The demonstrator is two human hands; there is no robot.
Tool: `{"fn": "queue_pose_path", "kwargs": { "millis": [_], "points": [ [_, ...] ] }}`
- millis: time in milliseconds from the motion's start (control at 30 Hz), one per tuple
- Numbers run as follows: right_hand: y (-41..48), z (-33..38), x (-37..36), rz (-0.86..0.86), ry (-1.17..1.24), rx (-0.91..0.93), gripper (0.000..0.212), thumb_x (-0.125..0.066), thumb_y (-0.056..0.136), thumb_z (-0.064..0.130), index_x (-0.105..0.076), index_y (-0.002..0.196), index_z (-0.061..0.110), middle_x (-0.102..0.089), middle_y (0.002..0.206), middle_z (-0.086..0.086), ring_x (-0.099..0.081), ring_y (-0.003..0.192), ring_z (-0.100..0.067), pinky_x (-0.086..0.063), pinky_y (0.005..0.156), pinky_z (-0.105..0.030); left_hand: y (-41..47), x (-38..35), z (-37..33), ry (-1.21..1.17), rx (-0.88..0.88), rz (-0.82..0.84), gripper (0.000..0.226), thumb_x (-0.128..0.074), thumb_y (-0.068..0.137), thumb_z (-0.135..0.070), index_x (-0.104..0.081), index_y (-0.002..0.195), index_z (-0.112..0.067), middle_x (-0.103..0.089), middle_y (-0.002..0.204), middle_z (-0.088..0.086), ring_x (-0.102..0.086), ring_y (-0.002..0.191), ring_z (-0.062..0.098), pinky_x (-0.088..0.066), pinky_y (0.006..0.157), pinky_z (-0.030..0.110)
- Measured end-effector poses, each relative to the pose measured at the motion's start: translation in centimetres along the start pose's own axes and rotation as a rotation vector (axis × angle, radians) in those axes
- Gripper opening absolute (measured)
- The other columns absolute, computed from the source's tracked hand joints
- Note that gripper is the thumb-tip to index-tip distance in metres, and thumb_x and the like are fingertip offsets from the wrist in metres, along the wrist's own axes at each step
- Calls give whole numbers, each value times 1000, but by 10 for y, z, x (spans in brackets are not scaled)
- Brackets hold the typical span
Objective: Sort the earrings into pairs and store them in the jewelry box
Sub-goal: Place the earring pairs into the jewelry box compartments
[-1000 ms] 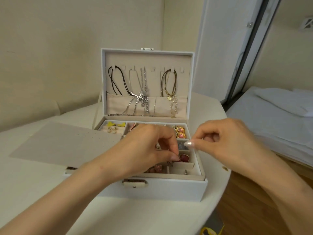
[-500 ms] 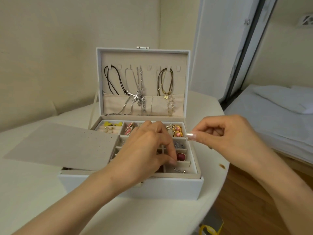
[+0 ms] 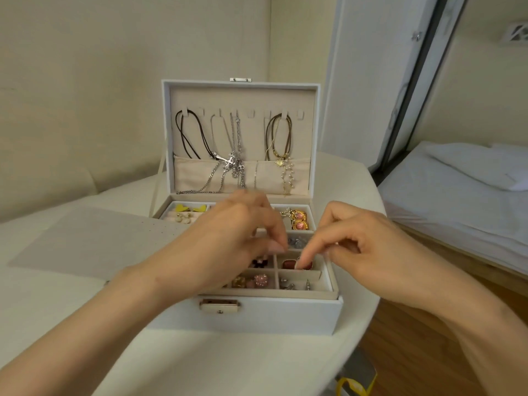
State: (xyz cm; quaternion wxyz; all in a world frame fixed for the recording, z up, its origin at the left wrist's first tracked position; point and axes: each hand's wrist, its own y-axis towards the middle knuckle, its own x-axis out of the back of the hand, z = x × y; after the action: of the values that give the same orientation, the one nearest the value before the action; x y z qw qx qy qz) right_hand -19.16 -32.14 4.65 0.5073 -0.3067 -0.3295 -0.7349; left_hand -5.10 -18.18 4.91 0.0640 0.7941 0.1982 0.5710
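Observation:
The white jewelry box (image 3: 257, 318) stands open on the table, its lid upright with necklaces (image 3: 234, 161) hanging inside. Its tray compartments hold earrings: yellow hearts (image 3: 190, 208), gold-rimmed pink rounds (image 3: 298, 220), silver-blue ones (image 3: 297, 242), pink beaded ones (image 3: 257, 281) and small silver ones (image 3: 294, 285). A dark red earring (image 3: 288, 264) lies in a right-hand compartment. My right hand (image 3: 368, 255) reaches index finger and thumb down into that compartment, pinching a second dark red earring there. My left hand (image 3: 228, 244) hovers over the middle compartments, fingertips curled together with nothing visible between them.
A grey perforated earring panel (image 3: 94, 241) lies on the box's left side and the round white table (image 3: 228, 361). The table edge curves away on the right above a wooden floor. A bed (image 3: 463, 201) stands at the right, and a yellow object (image 3: 351, 387) lies below the table edge.
My right hand has dropped from above the box's right edge into the dark red earring's compartment. My left hand has lifted off that earring and drawn back toward the middle.

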Motion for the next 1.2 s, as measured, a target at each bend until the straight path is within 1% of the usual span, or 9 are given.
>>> {"fn": "queue_pose_path", "kwargs": {
  "millis": [100,233,400,500,600,767,1000,1100,1200],
  "points": [
    [1,2,-7,83,-60,-19,40,-54,92,8,-73,75,39,-44,86,14,-47,80,1,-40,65,-13,0,16,7,-38,62,-21,10,-66,81,-23,-65,77,-32,-58,81,-14,-49,80,3,-36,70,18],
    [9,9,-17,7,17,50,23,-67,84,17,-73,78,38,-47,82,15,-49,78,1,-42,67,-15,-6,27,18,41,217,198,14,-75,72,-29,-62,67,-33,-61,77,-25,-50,71,4,-41,67,24],
    [23,22,-30,15,-66,108,7,-74,77,29,-73,83,33,-53,83,8,-52,80,-6,-48,77,-34,-8,24,17,74,263,282,18,-79,63,-37,-62,64,-34,-57,72,-20,-48,69,0,-39,64,23],
    [28,31,-33,101,-173,137,8,-73,77,33,-73,85,34,-51,84,8,-48,80,-4,-43,71,-24,-8,20,15,134,237,283,16,-78,64,-39,-62,66,-35,-57,76,-12,-51,74,3,-46,72,28],
    [31,34,-34,152,-256,154,7,-71,79,33,-73,85,35,-48,81,9,-46,80,-4,-34,65,-16,-9,16,14,141,234,329,9,-75,69,-36,-66,70,-35,-59,77,-11,-53,74,2,-44,68,22],
    [31,36,-31,147,-303,157,8,-71,79,33,-72,87,35,-44,75,12,-45,76,-4,-32,63,-13,-6,26,21,84,251,196,20,-70,76,-31,-60,60,-37,-58,69,-13,-49,67,-1,-35,62,18],
    [39,43,-36,180,-234,171,12,-74,75,33,-74,88,33,-46,66,13,-44,67,-4,-41,67,-26,-6,34,26,38,275,18,11,-65,82,-29,-66,76,-21,-51,56,-10,-47,57,-7,-37,57,10],
    [43,43,-38,200,-270,186,13,-75,74,34,-74,87,33,-47,64,13,-49,75,-5,-41,68,-27,-5,31,28,26,288,-3,11,-65,81,-31,-66,77,-21,-53,58,-10,-47,56,0,-37,56,13],
    [45,42,-37,207,-268,220,11,-76,74,32,-75,85,31,-47,61,12,-56,83,-7,-45,74,-28,-5,31,27,19,296,-22,11,-65,80,-33,-63,74,-24,-51,57,-12,-46,54,-3,-36,54,11]
  ]
}}
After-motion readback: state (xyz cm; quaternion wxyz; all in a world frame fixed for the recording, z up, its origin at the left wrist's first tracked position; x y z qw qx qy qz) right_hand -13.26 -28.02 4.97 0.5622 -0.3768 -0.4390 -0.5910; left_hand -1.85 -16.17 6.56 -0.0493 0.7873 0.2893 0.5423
